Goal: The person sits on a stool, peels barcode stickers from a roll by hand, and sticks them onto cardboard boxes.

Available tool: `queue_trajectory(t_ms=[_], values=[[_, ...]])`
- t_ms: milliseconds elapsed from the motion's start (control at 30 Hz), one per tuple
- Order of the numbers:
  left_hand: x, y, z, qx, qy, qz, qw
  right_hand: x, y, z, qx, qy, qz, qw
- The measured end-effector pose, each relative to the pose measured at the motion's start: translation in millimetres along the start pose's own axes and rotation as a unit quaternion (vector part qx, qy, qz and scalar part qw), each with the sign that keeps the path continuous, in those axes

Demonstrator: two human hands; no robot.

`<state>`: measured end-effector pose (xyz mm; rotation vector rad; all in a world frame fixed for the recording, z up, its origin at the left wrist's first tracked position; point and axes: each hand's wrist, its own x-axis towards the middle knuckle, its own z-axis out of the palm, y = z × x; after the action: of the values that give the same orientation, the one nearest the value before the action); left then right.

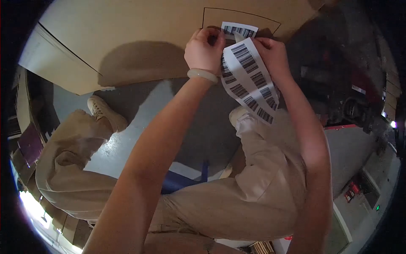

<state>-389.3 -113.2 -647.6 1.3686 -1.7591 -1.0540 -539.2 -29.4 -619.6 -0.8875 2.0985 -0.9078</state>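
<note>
A strip of white barcode labels (pixel 249 76) hangs curled downward in front of a cardboard box. My right hand (pixel 273 58) is closed on the strip's upper right edge, thumb and fingers pinched. A single barcode label (pixel 240 29) lies above the strip, against the cardboard. My left hand (pixel 204 50) has thumb and index finger pinched at that label's lower left corner, beside the strip's top edge. A pale bracelet (pixel 202 75) circles the left wrist. The strip's upper edge partly hides the single label's lower side.
The large cardboard box (pixel 144 29) spans the top, with a black printed outline (pixel 242 11) behind the labels. My legs (pixel 228 205) are spread below on a seat over the grey floor (pixel 146 114). Dark equipment (pixel 351 106) stands at right.
</note>
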Motion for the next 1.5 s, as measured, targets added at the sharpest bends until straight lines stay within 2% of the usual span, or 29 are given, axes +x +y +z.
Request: queue_trajectory(t_ms=[233,467,533,667,733,767,833,867,933,967,1000,1033,1067,1100,1133,1167,1267,1300,1367,1400,1433,1500], values=[[-1.7,1.0,1.9,0.016,0.027,0.015,0.999,-1.3,-3.9,2.0,0.050,-0.008,0.016,0.999],[-1.4,1.6,2.9,0.020,0.024,0.012,0.999,3.0,-0.8,5.9,0.001,0.020,-0.015,1.000],[-1.3,3.9,4.6,0.019,0.030,-0.013,0.999,5.3,1.3,7.3,-0.006,0.031,-0.028,0.999],[-2.5,9.1,-0.3,0.018,0.033,-0.007,0.999,3.7,-6.7,8.1,-0.103,0.067,-0.074,0.990],[-2.6,10.4,-5.9,0.044,0.015,-0.083,0.996,-0.7,-15.6,6.2,-0.149,0.086,-0.099,0.980],[-2.1,11.3,-10.0,0.043,0.014,-0.081,0.996,-1.6,-18.9,5.6,-0.190,0.084,-0.110,0.972],[-0.4,13.2,-21.5,0.130,-0.034,-0.036,0.990,-3.7,-20.7,2.7,-0.229,0.085,-0.122,0.962],[1.5,13.5,-25.2,0.130,-0.032,-0.034,0.990,-4.8,-16.5,-2.9,-0.272,0.075,-0.096,0.955],[6.2,13.6,-29.7,0.161,-0.066,0.113,0.978,-5.7,9.7,-17.2,-0.315,0.067,-0.069,0.944],[10.4,14.9,-30.5,0.161,-0.065,0.114,0.978,-3.8,37.7,-25.5,-0.286,0.028,-0.100,0.953],[15.4,16.3,-30.0,0.239,-0.122,0.319,0.909,-5.3,39.8,-28.0,-0.256,-0.013,-0.131,0.958],[18.2,15.6,-28.9,0.303,-0.175,0.505,0.789,-7.1,42.0,-31.0,-0.288,-0.073,-0.069,0.952],[22.0,12.3,-25.7,0.349,-0.225,0.573,0.707,-6.3,44.6,-32.3,-0.289,-0.074,-0.067,0.952],[29.4,5.8,-22.4,0.347,-0.227,0.574,0.706,-3.5,46.8,-33.7,-0.332,-0.107,-0.098,0.932],[39.1,-0.7,-20.0,0.406,-0.171,0.638,0.631,-5.1,37.0,-34.2,-0.373,-0.138,-0.127,0.909],[45.7,-5.6,-16.2,0.457,-0.112,0.694,0.545,-8.2,26.7,-37.1,-0.356,-0.161,-0.057,0.919],[57.7,6.0,-9.6,0.438,-0.117,0.720,0.526,0.3,38.3,-44.9,-0.275,-0.171,-0.025,0.946],[61.7,11.8,-5.9,0.425,-0.120,0.725,0.529,0.3,52.4,-48.3,-0.226,-0.128,-0.066,0.963],[63.1,26.4,9.2,0.403,-0.136,0.725,0.542,16.1,60.0,-61.4,-0.331,-0.135,-0.133,0.924],[64.0,32.0,18.0,0.394,-0.146,0.721,0.552,8.8,50.9,-65.8,-0.204,-0.097,-0.124,0.966],[64.6,38.8,25.3,0.384,-0.157,0.715,0.563,12.6,52.0,-72.2,-0.203,-0.096,-0.122,0.967],[64.8,47.6,37.2,0.366,-0.185,0.691,0.595,24.9,45.7,-81.7,-0.226,-0.020,-0.083,0.970]])
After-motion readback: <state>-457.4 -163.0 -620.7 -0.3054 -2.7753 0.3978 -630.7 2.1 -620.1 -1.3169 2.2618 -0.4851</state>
